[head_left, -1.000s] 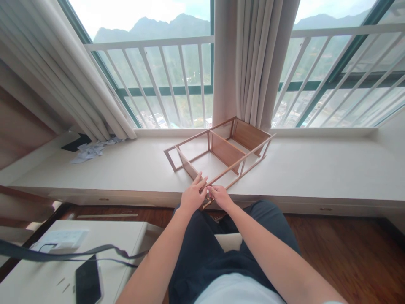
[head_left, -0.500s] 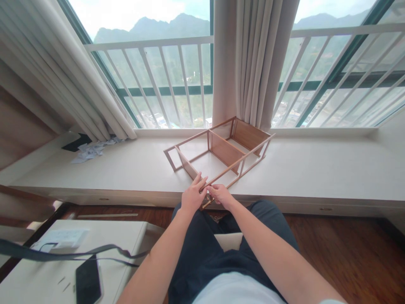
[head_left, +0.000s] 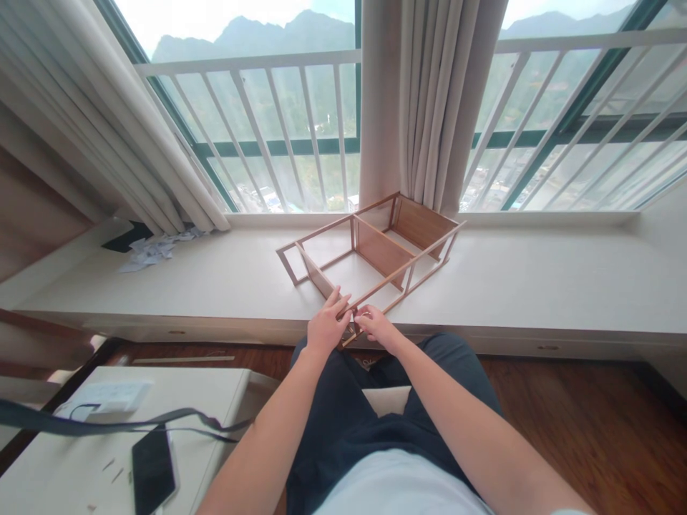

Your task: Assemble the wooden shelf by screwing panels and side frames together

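Note:
A small wooden shelf rack [head_left: 383, 252] lies on its side on the white window ledge, its near corner reaching over the ledge's front edge above my lap. My left hand [head_left: 326, 327] grips that near corner, fingers stretched along the end board and thumb toward the joint. Right beside it, my right hand [head_left: 376, 327] is pinched at the same corner. A thin dark piece, perhaps a hex key or screw, shows at its fingertips, too small to name. The rack's boards and rails appear joined.
White ledge [head_left: 537, 286] runs below the railed windows. Paper scraps [head_left: 147, 254] lie at its left end. At lower left, a white cabinet [head_left: 215, 390] bears a phone [head_left: 154, 468], several small loose pieces and a power strip [head_left: 115, 397]. A dark strap [head_left: 177, 416] hangs across it.
My right hand has shifted slightly away from the left hand, and its fingers have changed position at the corner. The rack stays put; the view has tilted a little.

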Tool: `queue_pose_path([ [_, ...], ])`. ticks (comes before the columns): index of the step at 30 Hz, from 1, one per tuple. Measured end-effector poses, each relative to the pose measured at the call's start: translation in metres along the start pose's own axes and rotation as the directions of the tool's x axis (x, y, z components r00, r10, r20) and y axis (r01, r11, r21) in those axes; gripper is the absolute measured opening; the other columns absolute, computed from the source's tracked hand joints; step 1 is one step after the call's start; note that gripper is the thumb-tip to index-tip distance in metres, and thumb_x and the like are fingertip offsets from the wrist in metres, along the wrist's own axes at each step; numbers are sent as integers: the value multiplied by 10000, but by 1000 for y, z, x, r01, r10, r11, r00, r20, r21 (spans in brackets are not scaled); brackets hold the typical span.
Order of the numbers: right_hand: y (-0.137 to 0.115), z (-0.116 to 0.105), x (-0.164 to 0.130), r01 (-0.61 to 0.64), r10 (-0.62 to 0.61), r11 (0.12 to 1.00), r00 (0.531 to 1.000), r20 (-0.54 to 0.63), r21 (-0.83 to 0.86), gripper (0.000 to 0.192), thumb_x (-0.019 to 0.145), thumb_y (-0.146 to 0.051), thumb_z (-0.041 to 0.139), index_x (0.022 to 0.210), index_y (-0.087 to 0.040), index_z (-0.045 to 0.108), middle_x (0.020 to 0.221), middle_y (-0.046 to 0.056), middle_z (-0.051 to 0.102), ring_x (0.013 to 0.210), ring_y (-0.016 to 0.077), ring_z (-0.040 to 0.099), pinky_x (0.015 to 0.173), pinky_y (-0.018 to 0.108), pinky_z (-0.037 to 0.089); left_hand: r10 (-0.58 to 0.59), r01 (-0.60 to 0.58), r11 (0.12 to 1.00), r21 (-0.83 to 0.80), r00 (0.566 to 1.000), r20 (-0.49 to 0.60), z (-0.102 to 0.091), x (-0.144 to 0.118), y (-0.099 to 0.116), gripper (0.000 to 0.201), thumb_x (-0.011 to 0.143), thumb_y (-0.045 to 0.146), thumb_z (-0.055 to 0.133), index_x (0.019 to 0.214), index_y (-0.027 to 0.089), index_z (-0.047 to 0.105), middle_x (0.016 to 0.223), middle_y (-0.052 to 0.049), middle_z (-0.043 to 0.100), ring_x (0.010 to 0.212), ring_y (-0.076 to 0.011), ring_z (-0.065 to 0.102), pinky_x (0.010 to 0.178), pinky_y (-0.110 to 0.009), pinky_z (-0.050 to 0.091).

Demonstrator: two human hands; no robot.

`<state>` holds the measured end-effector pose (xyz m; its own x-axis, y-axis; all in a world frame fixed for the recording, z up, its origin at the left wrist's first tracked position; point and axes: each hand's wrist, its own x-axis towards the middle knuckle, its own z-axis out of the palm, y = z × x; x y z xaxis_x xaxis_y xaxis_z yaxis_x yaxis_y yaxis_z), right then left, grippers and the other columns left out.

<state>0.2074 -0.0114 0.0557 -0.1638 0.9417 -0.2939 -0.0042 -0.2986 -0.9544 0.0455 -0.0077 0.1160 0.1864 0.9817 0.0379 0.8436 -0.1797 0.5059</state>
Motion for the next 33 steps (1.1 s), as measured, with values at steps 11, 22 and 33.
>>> queue_pose_path([
  [11, 3, -11, -24, 106, -119, 961, 992, -35, -257, 150, 740, -237, 424, 889, -224, 409, 677, -50, 479, 668, 154, 415, 640, 275, 324, 6, -6, 999, -50, 1000, -2, 1, 0, -1, 424, 937, 424, 527, 1359, 435, 562, 1581, 92, 326, 1230, -241, 580, 983, -334, 493],
  [22, -5, -9, -18, 251, -303, 871, 951, -59, -422, 170, 886, -272, 376, 856, -220, 535, 694, -20, 522, 690, 174, 489, 682, 291, 372, -3, 3, 998, -55, 1000, -5, -1, -1, 1, 429, 932, 414, 527, 1359, 434, 563, 1581, 105, 320, 1223, -240, 586, 978, -334, 500],
  [33, -16, -1, -24, 371, -458, 860, 864, -209, -352, 131, 839, -276, 528, 890, -208, 628, 852, 36, 671, 806, 198, 604, 779, 318, 459, 4, -5, 999, -53, 1000, -12, 0, -1, 0, 437, 928, 425, 534, 1364, 432, 559, 1581, 95, 325, 1223, -245, 588, 987, -339, 499],
])
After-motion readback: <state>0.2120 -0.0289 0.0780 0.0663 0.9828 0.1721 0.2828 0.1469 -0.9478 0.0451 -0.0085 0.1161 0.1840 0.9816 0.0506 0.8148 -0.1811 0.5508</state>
